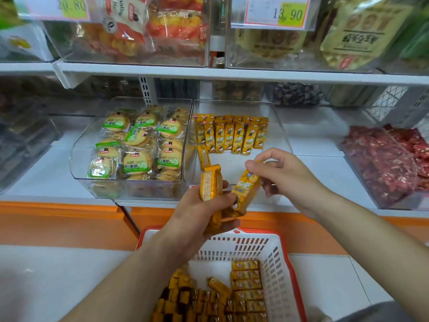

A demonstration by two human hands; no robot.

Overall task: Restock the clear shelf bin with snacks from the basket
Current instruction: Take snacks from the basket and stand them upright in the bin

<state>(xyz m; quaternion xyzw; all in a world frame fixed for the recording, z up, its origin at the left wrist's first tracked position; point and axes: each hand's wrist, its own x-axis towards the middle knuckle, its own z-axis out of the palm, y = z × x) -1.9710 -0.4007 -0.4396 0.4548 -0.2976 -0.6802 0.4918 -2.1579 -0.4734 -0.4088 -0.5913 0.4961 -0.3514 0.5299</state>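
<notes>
Clear shelf bin (277, 126) sat on the white shelf, part filled: a row of yellow snack packs (232, 135) stood upright at its back. Just in front of the bin, the left hand (197, 214) held its grip clenched round a small stack of packs (210, 187). Beside it, over the bin's front edge, the right hand (286, 174) pinched the top of a single tilted pack (246, 188). Below the bin stood a white basket (276, 254) with a red rim, holding more yellow packs. Left of the bin, touching it, a second clear bin held round biscuits (139, 145).
</notes>
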